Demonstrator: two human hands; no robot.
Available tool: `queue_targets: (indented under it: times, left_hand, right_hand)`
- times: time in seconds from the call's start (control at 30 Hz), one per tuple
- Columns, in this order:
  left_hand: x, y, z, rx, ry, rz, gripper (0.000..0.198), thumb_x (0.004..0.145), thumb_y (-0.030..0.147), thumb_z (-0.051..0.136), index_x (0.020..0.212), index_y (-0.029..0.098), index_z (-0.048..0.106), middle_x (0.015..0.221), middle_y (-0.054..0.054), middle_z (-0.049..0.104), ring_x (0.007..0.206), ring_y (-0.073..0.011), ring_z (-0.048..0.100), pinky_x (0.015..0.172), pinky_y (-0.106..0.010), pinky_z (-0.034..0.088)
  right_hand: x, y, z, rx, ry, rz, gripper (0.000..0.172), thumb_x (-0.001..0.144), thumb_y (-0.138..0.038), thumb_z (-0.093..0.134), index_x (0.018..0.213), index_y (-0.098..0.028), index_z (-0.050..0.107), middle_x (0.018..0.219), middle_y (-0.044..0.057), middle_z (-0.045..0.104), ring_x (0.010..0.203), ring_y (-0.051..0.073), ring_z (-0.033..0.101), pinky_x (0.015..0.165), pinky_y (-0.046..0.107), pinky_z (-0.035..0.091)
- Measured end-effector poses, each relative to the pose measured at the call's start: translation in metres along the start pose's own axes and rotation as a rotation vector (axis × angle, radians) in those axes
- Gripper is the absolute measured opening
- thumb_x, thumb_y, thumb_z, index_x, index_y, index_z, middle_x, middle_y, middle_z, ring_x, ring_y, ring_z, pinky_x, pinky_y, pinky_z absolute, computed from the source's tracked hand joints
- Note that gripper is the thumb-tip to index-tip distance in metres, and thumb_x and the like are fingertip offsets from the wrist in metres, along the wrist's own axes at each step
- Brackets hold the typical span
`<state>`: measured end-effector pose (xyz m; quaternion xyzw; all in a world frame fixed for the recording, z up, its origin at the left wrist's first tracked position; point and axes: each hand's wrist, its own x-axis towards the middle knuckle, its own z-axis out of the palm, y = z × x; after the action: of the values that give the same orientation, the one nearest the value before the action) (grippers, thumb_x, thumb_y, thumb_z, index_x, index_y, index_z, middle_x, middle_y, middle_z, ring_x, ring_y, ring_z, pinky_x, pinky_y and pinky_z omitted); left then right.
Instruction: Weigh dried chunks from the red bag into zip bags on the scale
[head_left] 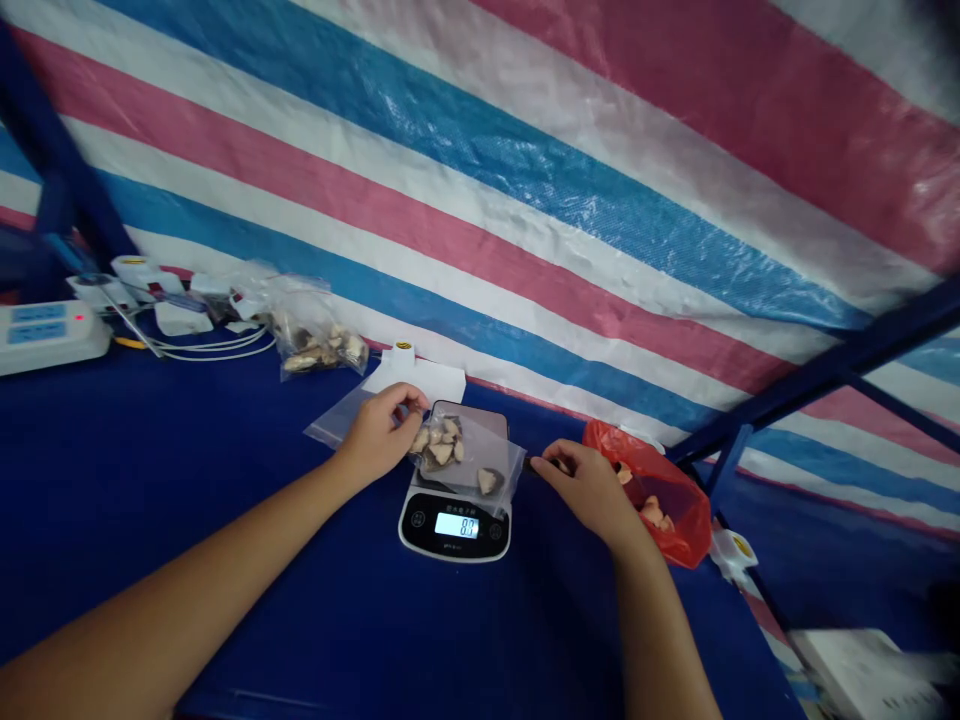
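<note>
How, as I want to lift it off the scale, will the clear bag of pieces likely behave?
The clear bag looks thin and crumpled, so it would probably sag floppily. Its loose pieces would likely slide toward the lowest corner. Few pieces show, so it is probably light; the left hand pinches one edge.

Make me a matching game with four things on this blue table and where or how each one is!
1 scale
2 clear bag
3 red bag
4 power strip

A white, red light glowing
B pinched by the left hand
C digits lit up
D beside the right hand

Pairs: 1-C, 2-B, 3-D, 4-A
</note>
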<state>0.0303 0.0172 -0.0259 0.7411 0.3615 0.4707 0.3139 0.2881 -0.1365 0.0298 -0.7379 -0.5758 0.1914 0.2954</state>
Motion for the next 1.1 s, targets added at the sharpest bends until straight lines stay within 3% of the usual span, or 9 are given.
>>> queue_targets:
  times: [0.17, 0.33, 0.5, 0.6, 0.67, 0.87, 1.1]
  left_hand:
    - [-0.002, 0.001, 0.001, -0.034, -0.022, 0.018, 0.011, 0.079, 0.016, 0.054, 0.085, 0.020, 0.063, 0.080, 0.001, 0.066, 0.068, -0.0117, 0.059, 0.063, -0.025, 0.045]
    - [-0.002, 0.004, 0.000, -0.046, -0.028, 0.017, 0.012, 0.079, 0.015, 0.053, 0.085, 0.020, 0.063, 0.079, 0.001, 0.065, 0.067, -0.0109, 0.057, 0.064, -0.026, 0.044]
    - [0.001, 0.004, 0.003, -0.062, -0.019, -0.004, 0.011, 0.079, 0.016, 0.053, 0.084, 0.020, 0.062, 0.078, 0.001, 0.064, 0.065, -0.0113, 0.055, 0.063, -0.026, 0.044]
    - [0.002, -0.001, 0.005, -0.071, -0.009, -0.028, 0.011, 0.077, 0.017, 0.055, 0.084, 0.020, 0.063, 0.080, 0.000, 0.064, 0.070, -0.0130, 0.058, 0.065, -0.028, 0.044]
    - [0.003, -0.004, 0.005, -0.086, 0.012, -0.066, 0.012, 0.077, 0.019, 0.056, 0.086, 0.020, 0.064, 0.083, 0.000, 0.065, 0.071, -0.0136, 0.059, 0.065, -0.028, 0.044]
    - [0.013, -0.010, -0.005, -0.199, 0.176, -0.186, 0.011, 0.076, 0.026, 0.057, 0.083, 0.020, 0.064, 0.082, -0.001, 0.065, 0.072, -0.0142, 0.056, 0.060, -0.026, 0.041]
    - [0.023, -0.021, -0.012, -0.251, 0.279, -0.248, 0.012, 0.075, 0.028, 0.059, 0.081, 0.018, 0.063, 0.083, -0.001, 0.066, 0.074, -0.0142, 0.056, 0.069, -0.027, 0.043]
  right_hand:
    - [-0.004, -0.003, -0.013, -0.001, 0.031, 0.048, 0.037, 0.088, -0.055, 0.060, 0.088, -0.021, 0.075, 0.060, -0.003, 0.048, 0.057, 0.014, 0.041, 0.055, 0.029, 0.029]
    - [-0.003, 0.000, -0.006, 0.154, 0.079, 0.060, 0.044, 0.096, -0.060, 0.044, 0.091, -0.022, 0.066, 0.062, -0.002, 0.049, 0.058, 0.016, 0.045, 0.058, 0.029, 0.037]
    - [0.002, -0.028, 0.024, 0.071, 0.265, -0.134, 0.042, 0.102, -0.051, 0.037, 0.095, -0.022, 0.066, 0.094, 0.006, 0.066, 0.091, 0.022, 0.060, 0.085, 0.036, 0.046]
    - [0.006, -0.046, 0.039, 0.010, 0.235, -0.249, 0.040, 0.103, -0.046, 0.037, 0.105, -0.022, 0.070, 0.109, 0.009, 0.068, 0.106, 0.025, 0.059, 0.098, 0.041, 0.042]
    - [0.007, -0.047, 0.041, 0.050, 0.230, -0.243, 0.039, 0.103, -0.045, 0.038, 0.109, -0.022, 0.069, 0.113, 0.009, 0.068, 0.108, 0.024, 0.059, 0.100, 0.041, 0.043]
    - [0.004, -0.013, 0.017, 0.213, 0.513, -0.067, 0.042, 0.099, -0.053, 0.043, 0.097, -0.019, 0.067, 0.098, 0.010, 0.069, 0.094, 0.024, 0.064, 0.088, 0.038, 0.049]
    - [0.003, -0.010, 0.023, 0.071, 0.338, -0.161, 0.026, 0.093, -0.044, 0.057, 0.090, -0.020, 0.067, 0.083, 0.003, 0.065, 0.079, 0.019, 0.059, 0.076, 0.033, 0.046]
